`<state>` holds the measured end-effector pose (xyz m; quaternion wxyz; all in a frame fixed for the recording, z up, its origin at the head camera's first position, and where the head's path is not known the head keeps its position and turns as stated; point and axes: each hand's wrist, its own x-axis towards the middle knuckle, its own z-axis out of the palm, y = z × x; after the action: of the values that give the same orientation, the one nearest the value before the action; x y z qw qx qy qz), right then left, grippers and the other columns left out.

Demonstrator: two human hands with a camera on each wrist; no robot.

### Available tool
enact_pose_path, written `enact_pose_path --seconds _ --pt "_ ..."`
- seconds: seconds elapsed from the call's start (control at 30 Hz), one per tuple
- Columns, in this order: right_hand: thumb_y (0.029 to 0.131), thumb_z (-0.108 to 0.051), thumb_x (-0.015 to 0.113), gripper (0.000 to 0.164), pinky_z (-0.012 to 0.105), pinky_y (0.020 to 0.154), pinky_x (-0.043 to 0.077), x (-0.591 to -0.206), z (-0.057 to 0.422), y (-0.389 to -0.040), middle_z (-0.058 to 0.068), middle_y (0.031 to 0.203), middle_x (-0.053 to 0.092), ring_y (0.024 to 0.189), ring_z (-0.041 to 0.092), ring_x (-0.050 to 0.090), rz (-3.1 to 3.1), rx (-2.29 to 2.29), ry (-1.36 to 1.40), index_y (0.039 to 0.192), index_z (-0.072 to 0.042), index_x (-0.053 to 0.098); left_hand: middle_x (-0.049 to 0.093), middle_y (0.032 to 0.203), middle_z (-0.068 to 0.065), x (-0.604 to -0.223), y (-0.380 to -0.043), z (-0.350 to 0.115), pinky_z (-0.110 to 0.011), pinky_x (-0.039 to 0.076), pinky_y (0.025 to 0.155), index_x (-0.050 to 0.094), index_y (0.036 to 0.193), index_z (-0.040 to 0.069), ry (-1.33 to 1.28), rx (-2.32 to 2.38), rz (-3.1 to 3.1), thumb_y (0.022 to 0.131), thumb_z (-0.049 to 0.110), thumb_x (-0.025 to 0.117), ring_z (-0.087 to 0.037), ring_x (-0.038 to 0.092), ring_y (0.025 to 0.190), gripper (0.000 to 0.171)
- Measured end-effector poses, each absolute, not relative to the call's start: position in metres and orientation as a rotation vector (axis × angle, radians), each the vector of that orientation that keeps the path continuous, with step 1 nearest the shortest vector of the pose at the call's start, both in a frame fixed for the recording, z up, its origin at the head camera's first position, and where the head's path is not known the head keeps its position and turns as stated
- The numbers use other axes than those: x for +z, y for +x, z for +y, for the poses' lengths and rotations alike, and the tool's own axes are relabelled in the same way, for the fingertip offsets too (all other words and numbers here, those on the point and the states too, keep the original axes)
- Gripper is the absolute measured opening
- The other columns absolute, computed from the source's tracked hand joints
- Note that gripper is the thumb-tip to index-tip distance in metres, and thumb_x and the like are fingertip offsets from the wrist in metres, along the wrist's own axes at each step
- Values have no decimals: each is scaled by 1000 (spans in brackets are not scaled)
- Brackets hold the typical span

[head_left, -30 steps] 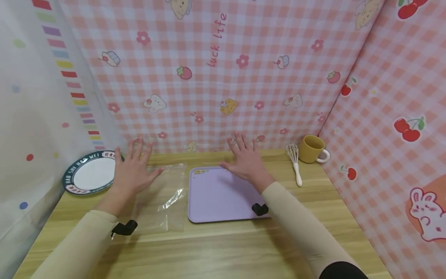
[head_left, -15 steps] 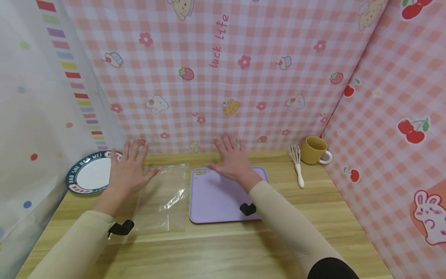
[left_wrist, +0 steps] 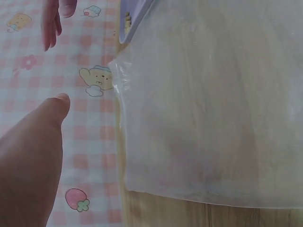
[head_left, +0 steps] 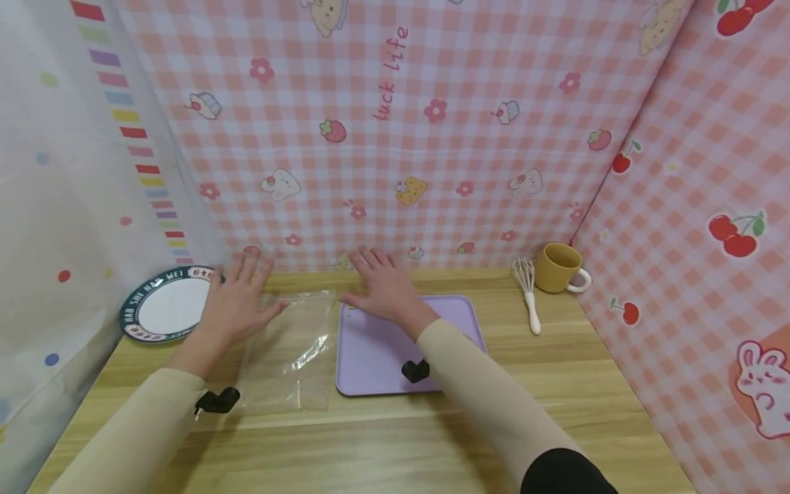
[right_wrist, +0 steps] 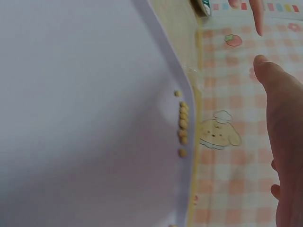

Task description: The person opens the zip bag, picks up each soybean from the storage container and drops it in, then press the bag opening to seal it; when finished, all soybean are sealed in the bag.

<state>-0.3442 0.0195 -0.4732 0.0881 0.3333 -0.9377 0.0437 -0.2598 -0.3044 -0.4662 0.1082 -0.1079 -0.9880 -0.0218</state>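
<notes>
My left hand (head_left: 237, 302) is held with fingers spread over the upper left of a clear plastic bag (head_left: 284, 363), near the plate. The bag lies flat on the table. My right hand (head_left: 382, 285), fingers extended, hovers over the far left part of a lilac tray (head_left: 376, 357). Neither hand holds anything. Several small round yellow beans (right_wrist: 183, 123) lie along the tray's far edge in the right wrist view; in the head view my right hand mostly hides them. In the left wrist view, the bag (left_wrist: 199, 104) looks flat, with its open or sealed state unclear.
An oval plate (head_left: 169, 309) with a dark green lettered rim stands at the back left. Toward the back right lie a whisk (head_left: 529, 295) with a white handle and a mustard mug (head_left: 555, 271). Checked cloth walls (head_left: 370, 165) close off the back and right.
My right hand has moved left across the tray, uncovering its right side and covering the beans. The left hand has barely moved. The head view has shifted slightly.
</notes>
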Motion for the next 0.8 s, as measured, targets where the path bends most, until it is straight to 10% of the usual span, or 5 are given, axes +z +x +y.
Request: enact_pose_path --seconds 0.27,0.8 --pt "103 -67 65 92 60 131 31 -484 0 -348 14 177 37 162 39 35 -2793 343 1090 174 -15 36 39 170 -27 -480 -275 -309 -78 21 125 43 166 5 -416 -86 -2842 103 58 68 -52 31 158 86" --pt "104 -60 71 83 49 135 23 -502 -31 -361 10 172 46 160 33 39 -2858 364 1149 171 -18 44 38 171 -28 -499 -298 -313 -72 18 130 39 168 2 -466 -162 -2945 107 53 66 -50 32 159 84"
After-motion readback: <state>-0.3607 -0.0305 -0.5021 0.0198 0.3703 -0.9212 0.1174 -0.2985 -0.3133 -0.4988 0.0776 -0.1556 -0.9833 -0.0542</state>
